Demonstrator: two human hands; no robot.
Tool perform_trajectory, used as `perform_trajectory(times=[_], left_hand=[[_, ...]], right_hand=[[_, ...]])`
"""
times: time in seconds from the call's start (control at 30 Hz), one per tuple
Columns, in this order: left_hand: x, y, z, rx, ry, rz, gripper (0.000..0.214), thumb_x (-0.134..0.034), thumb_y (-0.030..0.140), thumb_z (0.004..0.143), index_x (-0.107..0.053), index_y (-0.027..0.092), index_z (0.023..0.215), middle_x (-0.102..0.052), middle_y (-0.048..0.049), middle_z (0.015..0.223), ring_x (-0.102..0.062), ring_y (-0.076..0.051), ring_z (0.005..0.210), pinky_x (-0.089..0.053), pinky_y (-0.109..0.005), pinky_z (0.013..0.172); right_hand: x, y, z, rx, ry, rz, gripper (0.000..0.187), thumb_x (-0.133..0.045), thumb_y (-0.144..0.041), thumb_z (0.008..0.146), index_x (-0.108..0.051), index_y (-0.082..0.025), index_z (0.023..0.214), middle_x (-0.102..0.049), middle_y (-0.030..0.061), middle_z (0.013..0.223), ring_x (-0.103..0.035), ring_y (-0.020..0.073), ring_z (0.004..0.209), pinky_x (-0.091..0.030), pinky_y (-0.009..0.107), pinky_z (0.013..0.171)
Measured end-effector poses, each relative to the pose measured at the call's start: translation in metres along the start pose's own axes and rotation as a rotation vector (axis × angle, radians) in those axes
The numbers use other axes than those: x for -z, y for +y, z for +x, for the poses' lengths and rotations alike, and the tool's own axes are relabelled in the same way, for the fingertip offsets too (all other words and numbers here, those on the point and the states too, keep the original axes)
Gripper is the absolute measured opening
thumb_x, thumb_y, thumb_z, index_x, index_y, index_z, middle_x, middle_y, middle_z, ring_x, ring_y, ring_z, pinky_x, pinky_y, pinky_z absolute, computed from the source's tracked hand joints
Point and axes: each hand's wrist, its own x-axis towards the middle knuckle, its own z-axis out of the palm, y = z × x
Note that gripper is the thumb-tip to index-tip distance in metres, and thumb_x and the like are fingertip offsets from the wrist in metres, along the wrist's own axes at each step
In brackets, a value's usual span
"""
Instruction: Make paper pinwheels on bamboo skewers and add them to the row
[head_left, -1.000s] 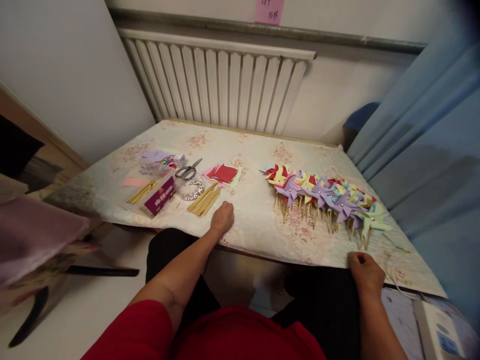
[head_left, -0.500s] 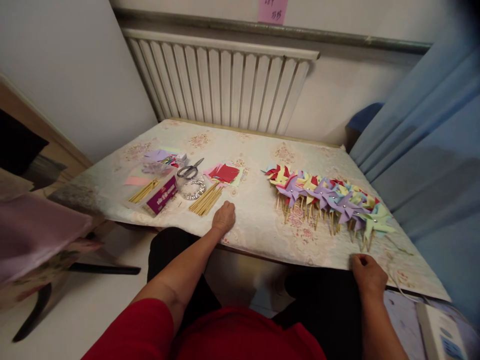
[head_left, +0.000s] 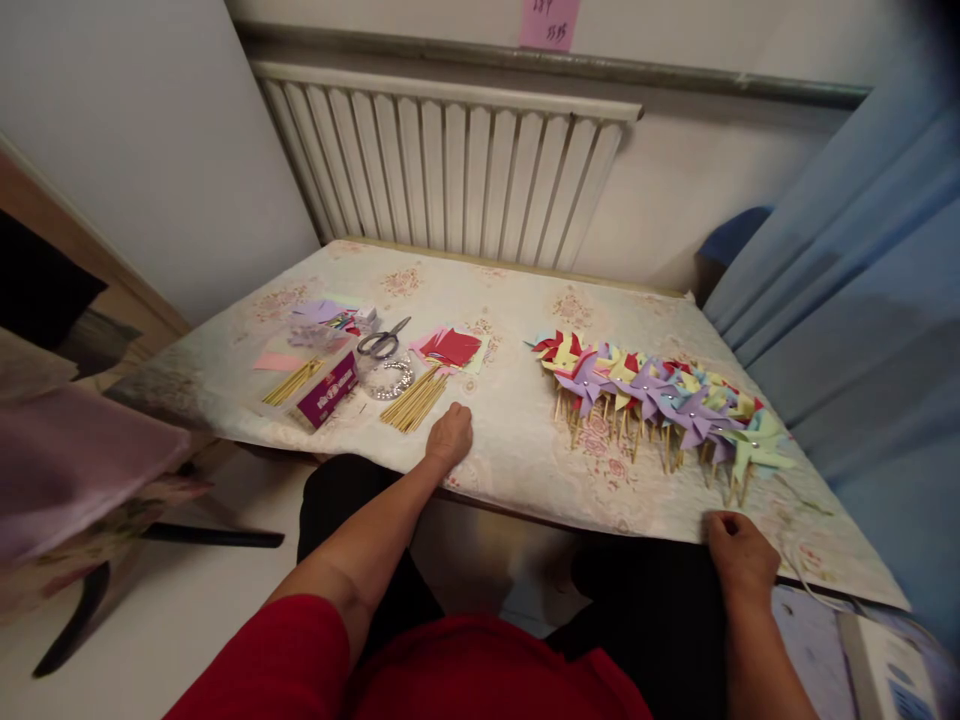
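My left hand [head_left: 450,436] rests on the table near its front edge, fingers curled into a loose fist with nothing seen in it. Just left of it lies a bundle of thin wooden sticks [head_left: 414,400]. Beyond the sticks is a stack of coloured paper squares [head_left: 451,347], red on top. At the table's right front edge, my right hand [head_left: 742,552] is closed, fingers curled in, holding nothing visible. Paper pinwheels [head_left: 645,390] on sticks lie in a row beyond it, the green pinwheel [head_left: 756,446] nearest.
Left on the flowered tablecloth [head_left: 517,430] are scissors [head_left: 381,343], a round clear container of shiny beads or pins [head_left: 390,380], a purple-fronted box with sticks [head_left: 326,393] and more coloured paper [head_left: 321,312]. A radiator [head_left: 450,170] stands behind; a blue curtain [head_left: 862,330] hangs right.
The whole view has shifted very slightly. Both hands stay in place, and nothing on the table has moved.
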Motion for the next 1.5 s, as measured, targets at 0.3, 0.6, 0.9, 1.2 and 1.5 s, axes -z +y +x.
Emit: perform_trajectory(times=[0.3,0.6,0.9,1.2,1.5], left_hand=[[0.002,0.002,-0.001,0.027,-0.024,-0.008,0.024,-0.035,0.024,0.099,-0.059,0.019,0.103,-0.057,-0.0109,0.111,-0.059,-0.022,0.098,-0.046,-0.034,0.081],[0.002,0.003,0.0,0.042,-0.037,0.001,0.024,-0.035,0.024,0.099,-0.058,0.019,0.103,-0.057,-0.0108,0.112,-0.059,-0.021,0.097,-0.045,-0.034,0.081],[0.003,0.005,-0.001,0.051,-0.046,0.041,0.025,-0.033,0.026,0.099,-0.057,0.02,0.104,-0.057,-0.0104,0.112,-0.059,-0.021,0.096,-0.046,-0.034,0.08],[0.009,0.011,-0.002,0.09,-0.093,0.05,0.023,-0.036,0.025,0.098,-0.057,0.019,0.106,-0.057,-0.0107,0.114,-0.059,-0.021,0.098,-0.047,-0.034,0.082],[0.008,0.011,-0.002,0.085,-0.098,0.077,0.024,-0.035,0.023,0.098,-0.057,0.018,0.106,-0.056,-0.0111,0.111,-0.059,-0.021,0.095,-0.047,-0.035,0.08]], right_hand=[[0.004,-0.004,-0.004,0.023,-0.001,0.015,0.037,-0.048,-0.044,0.083,-0.073,-0.018,0.092,-0.07,0.0106,0.078,-0.062,0.027,0.074,-0.043,0.035,0.072],[0.009,-0.006,-0.004,0.019,-0.043,-0.015,0.037,-0.048,-0.047,0.083,-0.072,-0.019,0.089,-0.07,0.0102,0.075,-0.061,0.0261,0.068,-0.043,0.034,0.067],[0.011,-0.006,-0.007,0.066,-0.099,-0.09,0.043,-0.043,-0.05,0.086,-0.072,-0.02,0.095,-0.072,0.0135,0.081,-0.064,0.0283,0.069,-0.043,0.035,0.065],[0.015,-0.007,-0.008,0.112,-0.187,-0.108,0.044,-0.04,-0.052,0.087,-0.07,-0.022,0.095,-0.073,0.0133,0.088,-0.064,0.0271,0.068,-0.044,0.034,0.062],[0.017,-0.002,-0.004,0.12,-0.228,-0.098,0.04,-0.041,-0.053,0.086,-0.069,-0.025,0.092,-0.073,0.0129,0.085,-0.062,0.0258,0.059,-0.044,0.034,0.059]])
